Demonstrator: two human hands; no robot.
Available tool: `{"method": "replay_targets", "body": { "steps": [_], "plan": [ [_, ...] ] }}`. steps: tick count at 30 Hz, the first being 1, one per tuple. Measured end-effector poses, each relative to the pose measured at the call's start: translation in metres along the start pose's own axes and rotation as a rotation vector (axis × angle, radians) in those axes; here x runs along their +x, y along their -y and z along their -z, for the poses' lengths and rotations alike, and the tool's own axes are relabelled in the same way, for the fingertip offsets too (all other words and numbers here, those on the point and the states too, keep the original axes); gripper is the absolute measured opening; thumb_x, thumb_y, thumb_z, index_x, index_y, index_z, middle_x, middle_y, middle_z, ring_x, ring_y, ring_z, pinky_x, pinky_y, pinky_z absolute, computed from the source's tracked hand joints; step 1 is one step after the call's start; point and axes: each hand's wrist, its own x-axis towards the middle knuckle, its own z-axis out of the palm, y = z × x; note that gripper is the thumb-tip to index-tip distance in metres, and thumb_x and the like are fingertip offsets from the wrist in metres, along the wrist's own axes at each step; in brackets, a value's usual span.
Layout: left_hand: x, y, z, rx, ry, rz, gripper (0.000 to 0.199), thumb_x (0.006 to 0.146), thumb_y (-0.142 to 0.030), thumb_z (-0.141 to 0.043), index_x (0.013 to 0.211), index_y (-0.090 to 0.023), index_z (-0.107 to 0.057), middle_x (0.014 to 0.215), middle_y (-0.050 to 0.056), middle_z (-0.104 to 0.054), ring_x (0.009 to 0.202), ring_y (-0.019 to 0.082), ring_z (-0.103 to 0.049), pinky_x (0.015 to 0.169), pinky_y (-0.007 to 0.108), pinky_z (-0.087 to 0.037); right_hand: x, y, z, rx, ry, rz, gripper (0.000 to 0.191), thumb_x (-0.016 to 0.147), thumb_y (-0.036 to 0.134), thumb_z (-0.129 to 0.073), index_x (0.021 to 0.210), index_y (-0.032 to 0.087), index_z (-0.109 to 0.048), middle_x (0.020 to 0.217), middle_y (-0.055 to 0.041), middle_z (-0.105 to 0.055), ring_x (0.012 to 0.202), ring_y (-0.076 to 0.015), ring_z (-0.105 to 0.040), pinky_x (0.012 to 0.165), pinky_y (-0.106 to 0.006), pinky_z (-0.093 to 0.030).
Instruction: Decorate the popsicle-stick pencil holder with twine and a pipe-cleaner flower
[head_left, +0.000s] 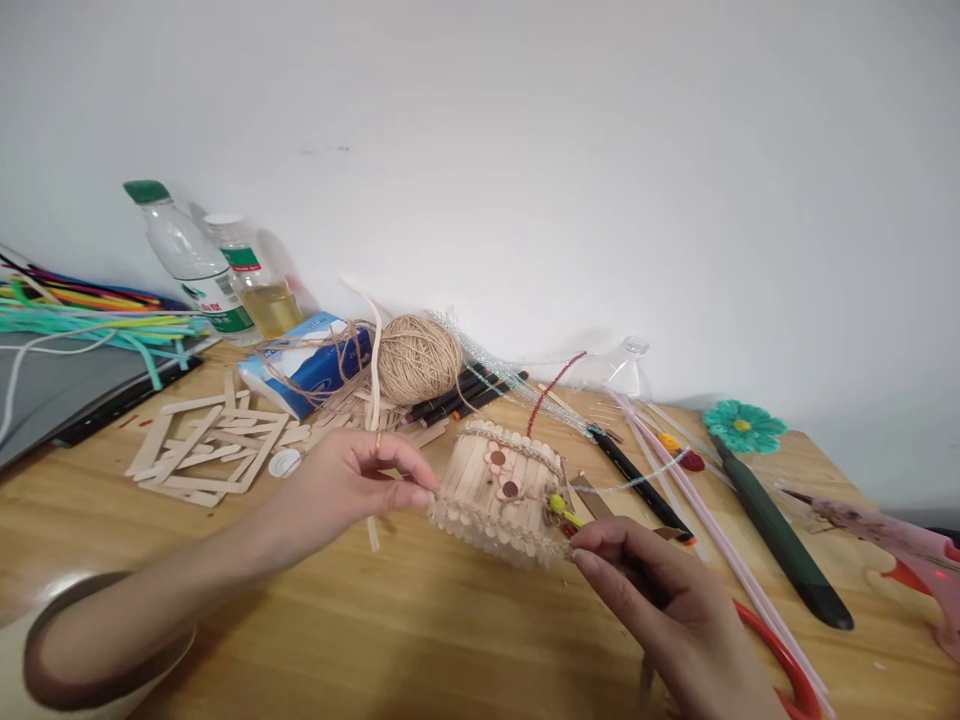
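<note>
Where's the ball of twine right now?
In the head view, the ball of twine sits just left of centre, right of the blue packet and beside the black pens.

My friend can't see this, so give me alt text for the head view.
The left hand and right hand hold opposite ends of a small flower-decorated craft-stick piece at a wooden table. A ball of twine sits behind it, loose sticks lie to the left, and a teal flower and pink glue gun to the right.

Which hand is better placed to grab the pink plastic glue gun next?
Probably the right hand: it is nearer the glue gun; the left hand is across the pale wooden craft.
</note>
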Motion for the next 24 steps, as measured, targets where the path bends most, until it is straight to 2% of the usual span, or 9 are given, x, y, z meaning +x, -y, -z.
{"method": "replay_targets", "body": {
  "steps": [7,16,24],
  "plan": [
    [0.005,0.002,-0.003,-0.005,0.014,0.11,0.01,0.059,-0.028,-0.073,0.064,-0.02,-0.07,0.064,-0.002,-0.067,0.06,0.012,-0.056,0.058,0.022,-0.042,0.004,-0.01,0.0,-0.128,0.049,-0.015,0.027,0.077,0.047,-0.058,0.069,0.021,-0.062,0.057,0.0031,-0.049,0.055,-0.0124,-0.042,0.05,-0.023,-0.031],
    [0.009,0.014,0.002,-0.102,0.08,0.245,0.01,0.059,-0.026,-0.075,0.065,-0.02,-0.071,0.061,-0.003,-0.066,0.059,0.01,-0.054,0.057,0.02,-0.041,0.008,-0.011,-0.002,-0.188,0.116,-0.055,0.03,0.078,0.046,-0.055,0.063,0.02,-0.055,0.054,0.0048,-0.039,0.052,-0.0109,-0.033,0.048,-0.025,-0.025],
    [0.014,0.019,0.0,-0.159,0.137,0.314,0.011,0.058,-0.026,-0.075,0.064,-0.019,-0.07,0.059,-0.004,-0.064,0.058,0.009,-0.053,0.058,0.02,-0.041,0.012,-0.011,0.0,-0.256,0.173,-0.028,0.029,0.081,0.041,-0.053,0.061,0.021,-0.05,0.054,0.0048,-0.039,0.052,-0.0112,-0.033,0.048,-0.024,-0.025]
  ]
}}
